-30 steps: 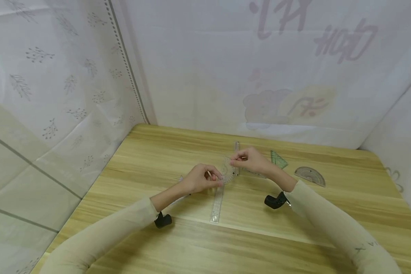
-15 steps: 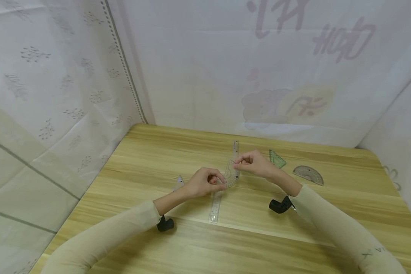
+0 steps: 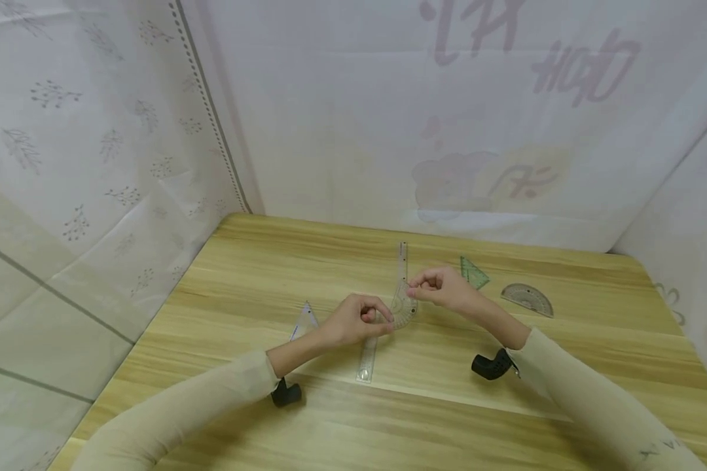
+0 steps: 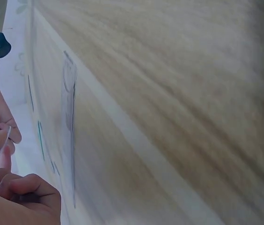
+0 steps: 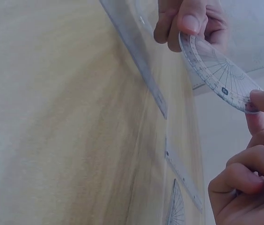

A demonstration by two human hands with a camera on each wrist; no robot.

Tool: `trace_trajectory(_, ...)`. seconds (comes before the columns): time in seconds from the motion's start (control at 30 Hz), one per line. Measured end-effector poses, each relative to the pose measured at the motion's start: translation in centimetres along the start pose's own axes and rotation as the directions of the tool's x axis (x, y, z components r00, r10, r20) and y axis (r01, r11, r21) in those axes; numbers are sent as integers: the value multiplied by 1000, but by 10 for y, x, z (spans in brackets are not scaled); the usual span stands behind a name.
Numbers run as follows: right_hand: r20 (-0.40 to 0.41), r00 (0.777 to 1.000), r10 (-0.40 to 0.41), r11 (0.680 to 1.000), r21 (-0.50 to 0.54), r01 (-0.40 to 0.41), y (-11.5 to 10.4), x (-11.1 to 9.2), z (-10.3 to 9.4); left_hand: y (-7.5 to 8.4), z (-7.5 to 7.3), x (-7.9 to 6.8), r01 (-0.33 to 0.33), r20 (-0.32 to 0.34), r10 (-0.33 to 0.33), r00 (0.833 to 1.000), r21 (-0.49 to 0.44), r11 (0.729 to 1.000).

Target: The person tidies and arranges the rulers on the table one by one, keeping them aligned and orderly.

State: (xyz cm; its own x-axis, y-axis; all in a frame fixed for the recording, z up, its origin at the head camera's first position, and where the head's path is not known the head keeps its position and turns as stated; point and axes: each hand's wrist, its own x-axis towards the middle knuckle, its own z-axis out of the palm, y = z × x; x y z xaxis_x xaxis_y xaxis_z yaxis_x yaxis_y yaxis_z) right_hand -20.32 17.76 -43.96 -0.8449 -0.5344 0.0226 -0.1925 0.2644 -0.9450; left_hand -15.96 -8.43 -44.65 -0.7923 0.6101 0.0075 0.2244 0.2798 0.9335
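Observation:
Both hands hold one clear protractor (image 3: 404, 306) between them, over the table. My left hand (image 3: 353, 320) pinches its lower left end between thumb and fingers. At the upper right end, my right hand (image 3: 446, 288) pinches it the same way. In the right wrist view, the thumbs lie on the two tips of the protractor (image 5: 218, 75), with its scale and radiating lines showing. Below the left hand lies a clear ruler (image 3: 366, 360), its upper part partly covered by that hand. A second ruler (image 3: 402, 258) lies just behind the protractor.
A green set square (image 3: 474, 273) lies behind the right hand, with a greyish protractor (image 3: 527, 299) farther right. Left of the left wrist lies a clear set square (image 3: 306, 320), partly covered by the arm. The wooden table (image 3: 389, 425) meets hanging cloth (image 3: 342, 131) at the back.
Both hands have moved a little to the right and towards the person, carrying the protractor. More of the clear set square at the left now shows. The grip at both ends stays the same.

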Motion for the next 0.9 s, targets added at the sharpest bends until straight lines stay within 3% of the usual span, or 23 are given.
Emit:
trace_trajectory(0.23, -2, 1000, 29, 999, -33, -29, 4, -7, 0, 2, 10, -3, 39, -27, -38, 999, 22, 999)
trace_trajectory(0.5, 33, 999, 34, 996, -78, -31, 9, -17, -5, 8, 28, -5, 38, -34, -36, 999, 56, 998)
trace_trajectory(0.7, 60, 998, 26, 997, -68, -22, 12, -24, -6, 10, 40, -6, 64, -47, -63, 997, 7, 998)
trace_trajectory(0.9, 66, 997, 31, 998, -55, -27, 16, -35, -7, 9, 52, -10, 41, -44, -44, 998, -67, 997)
